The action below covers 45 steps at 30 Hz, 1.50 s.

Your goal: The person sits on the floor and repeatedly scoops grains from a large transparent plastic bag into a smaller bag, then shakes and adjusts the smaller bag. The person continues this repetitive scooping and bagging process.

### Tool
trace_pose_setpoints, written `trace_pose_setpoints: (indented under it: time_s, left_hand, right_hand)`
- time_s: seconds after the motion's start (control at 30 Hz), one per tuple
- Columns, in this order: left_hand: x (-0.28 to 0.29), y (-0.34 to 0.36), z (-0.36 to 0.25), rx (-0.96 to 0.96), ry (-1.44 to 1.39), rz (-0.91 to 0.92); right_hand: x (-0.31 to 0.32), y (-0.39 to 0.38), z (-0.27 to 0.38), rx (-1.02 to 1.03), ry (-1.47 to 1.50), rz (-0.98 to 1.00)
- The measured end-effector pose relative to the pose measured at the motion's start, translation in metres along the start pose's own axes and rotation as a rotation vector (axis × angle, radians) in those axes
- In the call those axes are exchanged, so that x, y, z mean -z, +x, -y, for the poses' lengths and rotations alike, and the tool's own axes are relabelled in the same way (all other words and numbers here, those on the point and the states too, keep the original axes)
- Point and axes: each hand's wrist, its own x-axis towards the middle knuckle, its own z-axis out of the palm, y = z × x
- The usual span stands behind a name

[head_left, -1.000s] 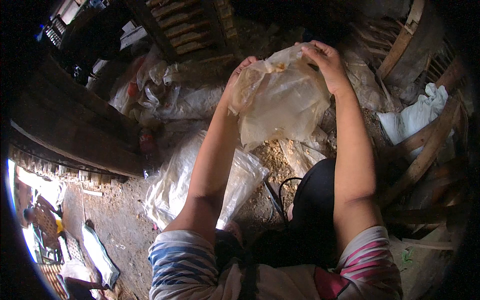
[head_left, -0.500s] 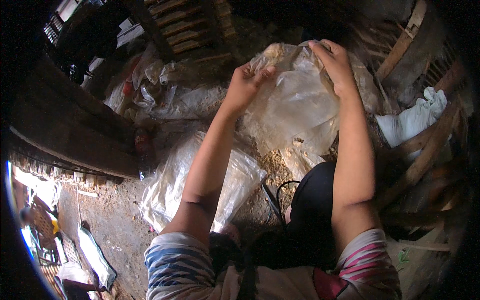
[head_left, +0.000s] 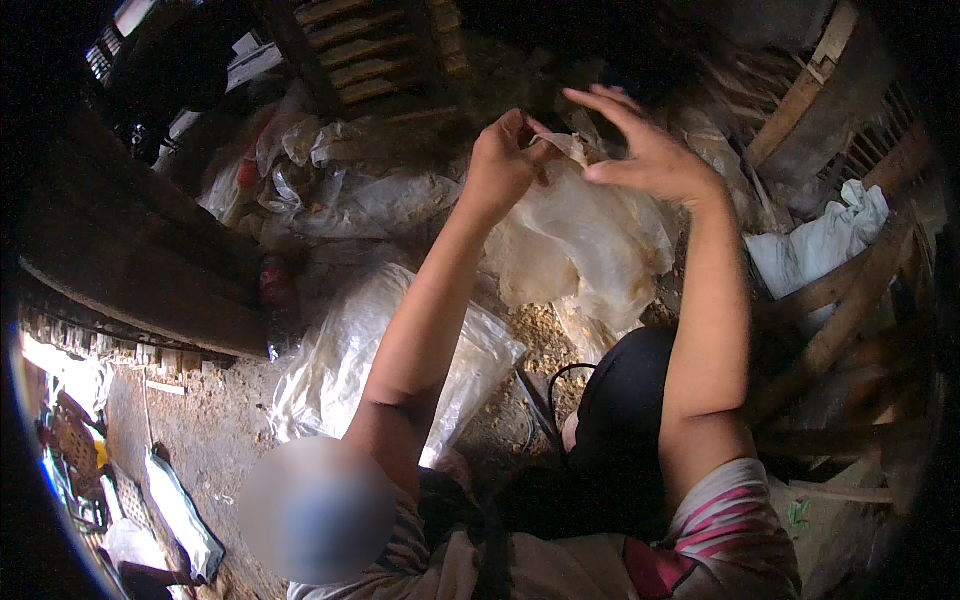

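A crumpled, translucent plastic bag (head_left: 590, 235), dusty and yellowish, hangs in front of me with its gathered top edge raised. My left hand (head_left: 505, 160) pinches that edge between thumb and fingers. To its right, my right hand (head_left: 655, 150) is open with fingers spread, its thumb near the bag's top. Whether the thumb touches the plastic I cannot tell. Below the bag, yellowish crumbs (head_left: 545, 325) lie scattered on the ground. Another whitish plastic bag (head_left: 335, 345) lies spread on the floor beneath my left forearm.
More clear plastic (head_left: 370, 205) is heaped at the far left, near a bottle (head_left: 280, 300) with a reddish upper part. A pale sack (head_left: 825, 235) rests by wooden beams (head_left: 835, 330) on the right. Slatted wood (head_left: 370, 60) stands at the back. A blurred round patch covers my left sleeve.
My right hand has let go of the bag's edge and opened, fingers spreading leftward. The bag, stretched between both hands before, now droops from my left hand, its top bunched together.
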Motion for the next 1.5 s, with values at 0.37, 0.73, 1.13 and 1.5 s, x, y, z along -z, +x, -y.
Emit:
trace_pose_setpoints:
  time_s: [0.37,0.73,1.13,1.5]
  left_hand:
    - [0.014,-0.001,-0.026,-0.129,0.606,0.191]
    - [0.006,0.008,0.005,-0.106,0.412,0.362]
    - [0.002,0.007,0.0,-0.088,0.47,0.33]
    - [0.003,0.001,-0.007,-0.001,0.399,0.329]
  right_hand:
    - [-0.009,0.01,-0.001,-0.191,0.311,0.138]
    - [0.021,-0.023,-0.04,-0.359,0.078,0.386]
    - [0.0,-0.015,-0.042,-0.458,0.202,0.371]
    - [-0.014,0.007,-0.029,-0.304,0.357,0.25]
